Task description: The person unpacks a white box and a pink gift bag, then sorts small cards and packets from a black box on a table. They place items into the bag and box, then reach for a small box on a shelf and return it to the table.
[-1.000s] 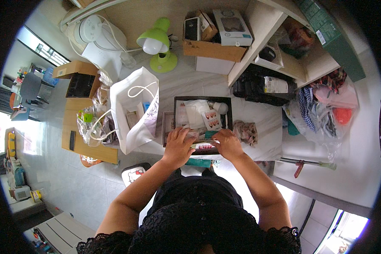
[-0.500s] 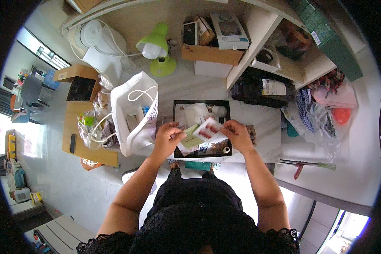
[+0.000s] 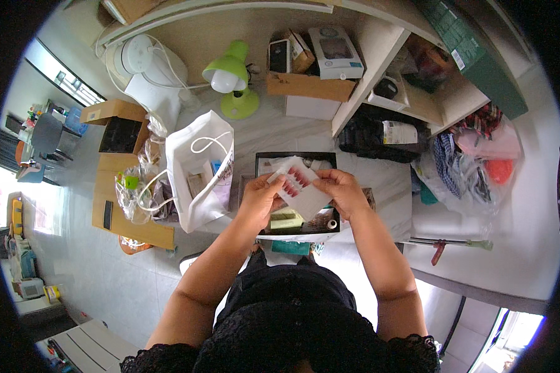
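Head view: above the black box (image 3: 292, 233), the red-patterned white card (image 3: 302, 188) is pinched by left hand (image 3: 261, 198) and right hand (image 3: 345, 194), seemingly being examined; light edge support seems called for next.

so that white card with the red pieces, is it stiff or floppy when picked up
Probably fairly stiff: the card looks nearly flat between the left hand and right hand. Likely light, looking thin and held near its edges. The red pieces might loosen if it bends; their attachment is too small to see.
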`<state>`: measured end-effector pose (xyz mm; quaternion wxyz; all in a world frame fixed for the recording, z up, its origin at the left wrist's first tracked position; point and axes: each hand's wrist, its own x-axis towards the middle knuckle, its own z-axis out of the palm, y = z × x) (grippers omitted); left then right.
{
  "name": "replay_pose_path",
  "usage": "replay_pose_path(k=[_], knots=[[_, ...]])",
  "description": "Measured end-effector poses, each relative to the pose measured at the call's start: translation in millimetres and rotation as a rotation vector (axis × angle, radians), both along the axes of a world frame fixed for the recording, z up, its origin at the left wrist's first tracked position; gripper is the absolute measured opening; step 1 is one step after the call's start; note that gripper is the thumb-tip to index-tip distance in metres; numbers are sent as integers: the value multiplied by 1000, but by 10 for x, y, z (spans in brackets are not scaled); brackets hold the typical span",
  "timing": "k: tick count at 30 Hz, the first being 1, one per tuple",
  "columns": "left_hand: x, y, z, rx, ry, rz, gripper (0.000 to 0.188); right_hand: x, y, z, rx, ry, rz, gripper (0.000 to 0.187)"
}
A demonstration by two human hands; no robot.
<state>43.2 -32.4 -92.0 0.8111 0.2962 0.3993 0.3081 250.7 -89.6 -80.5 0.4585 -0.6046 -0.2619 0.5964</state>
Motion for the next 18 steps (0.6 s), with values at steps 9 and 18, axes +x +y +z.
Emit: replay_pose_path(k=[9,18], knots=[[-244,70,-102,-186,-144,238,27,278,-114,190,-7,-5,-74,40],[-92,-89,27,-161,-185,70,31,97,111,276,184,42,-127,34]])
